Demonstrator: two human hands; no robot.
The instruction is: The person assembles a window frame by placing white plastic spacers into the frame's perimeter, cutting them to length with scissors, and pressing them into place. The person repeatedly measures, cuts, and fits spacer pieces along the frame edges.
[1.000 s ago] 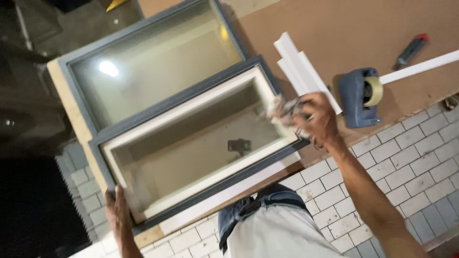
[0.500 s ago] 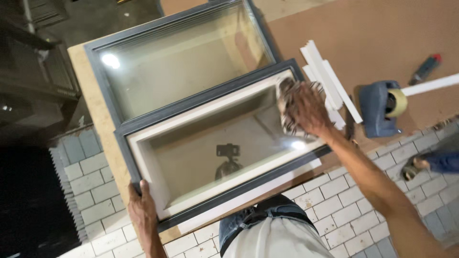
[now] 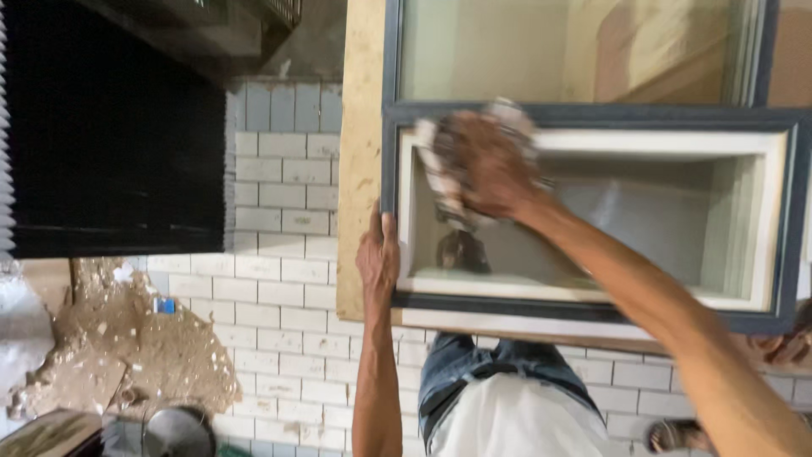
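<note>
- Right hand (image 3: 486, 165): fingers clenched around a crumpled cloth (image 3: 440, 161), pressing it against the glass pane (image 3: 643, 228) at the upper left corner of the lower window section.
- Cloth: pale and bunched, partly hidden under the right hand; blurred, so its pattern cannot be told.
- Left hand (image 3: 378, 258): curled over the left edge of the grey window frame (image 3: 389, 161), thumb on the frame's face, gripping it.
- Window frame: grey outside, white inner border, two glazed sections side by side; it lies flat on the bench (image 3: 359, 152), a pale wooden board.
- Floor (image 3: 288, 313): white tiles below the bench; a patch of brown debris (image 3: 127, 347) lies well apart from the frame, at lower left.
</note>
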